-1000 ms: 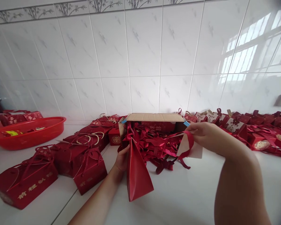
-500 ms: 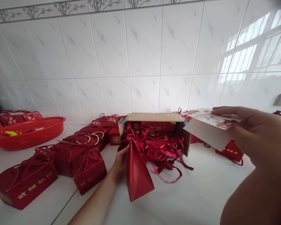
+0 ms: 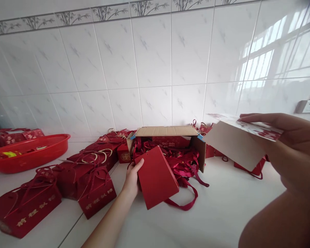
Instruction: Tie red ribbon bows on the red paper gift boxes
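My left hand (image 3: 133, 177) grips a plain red paper gift box (image 3: 157, 179) by its left edge, thumb on the face towards me. It is tilted, in front of an open cardboard box (image 3: 167, 131). Red ribbons (image 3: 187, 162) fill that box and spill onto the table, one in a loop. At the right, my right hand (image 3: 291, 137) is closed on a folded card (image 3: 235, 141), held above the table. The card's top is printed in red and white; its other panel, hanging down, is plain greyish white.
Several red gift boxes with cord handles (image 3: 26, 210) stand on the white table at the left. Behind them is a red plastic basin (image 3: 28, 158) with small items. Another red box (image 3: 250, 168) lies under the card. A tiled wall (image 3: 155, 69) closes off the back.
My left hand has turned the red gift box so its broad face shows instead of its narrow side. The card in my right hand has opened wider. The view has shifted slightly.
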### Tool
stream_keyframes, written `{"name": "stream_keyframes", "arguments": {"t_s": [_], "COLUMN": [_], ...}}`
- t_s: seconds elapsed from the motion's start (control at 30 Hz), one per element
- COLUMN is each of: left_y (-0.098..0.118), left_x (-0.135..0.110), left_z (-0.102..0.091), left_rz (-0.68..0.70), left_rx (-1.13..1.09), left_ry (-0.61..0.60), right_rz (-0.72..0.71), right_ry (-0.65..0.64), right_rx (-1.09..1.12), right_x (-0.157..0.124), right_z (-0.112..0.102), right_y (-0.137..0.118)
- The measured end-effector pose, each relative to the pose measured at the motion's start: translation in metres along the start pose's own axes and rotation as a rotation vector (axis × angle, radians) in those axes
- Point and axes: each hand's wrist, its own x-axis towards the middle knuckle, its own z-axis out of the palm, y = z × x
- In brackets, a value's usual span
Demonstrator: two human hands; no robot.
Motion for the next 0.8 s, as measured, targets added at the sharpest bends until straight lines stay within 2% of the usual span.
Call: {"name": "stream_keyframes", "arguments": {"t_s": [0.1,0.17,0.27,0.4,0.47,0.63,0.8], "left_y": [-0.002,-0.005,-0.015,-0.030,-0.032,-0.025,-0.021], "left_x": [-0.011,-0.019,-0.028,-0.024,-0.018,-0.019,-0.036], "left_z": [0.008,0.013,0.024,0.043,0.048,0.046,0.038], "left_rz": [0.273,0.380,0.504,0.678,0.693,0.588,0.429], "left_rx": [0.098,0.202,0.366,0.480,0.482,0.594,0.525], "left_ry": [0.022,-0.051,-0.183,-0.231,-0.234,-0.272,-0.475], "right_rz": [0.159,0.222,0.234,0.220,0.216,0.175,0.084], "right_ry": [0.074,0.067,0.042,-0.023,-0.041,-0.042,-0.018], "right_rx": [0.037,0.059,0.059,0.090,0.108,0.133,0.121], "right_x": [-0.003,-0.004,-0.003,-0.002,-0.001,0.002,0.004], "right_z": [-0.002,-0.004,-0.007,-0.008,-0.006,0.001,0.010], "right_y": [-0.013,-0.017,-0.019,-0.018,-0.017,-0.012,-0.008]}}
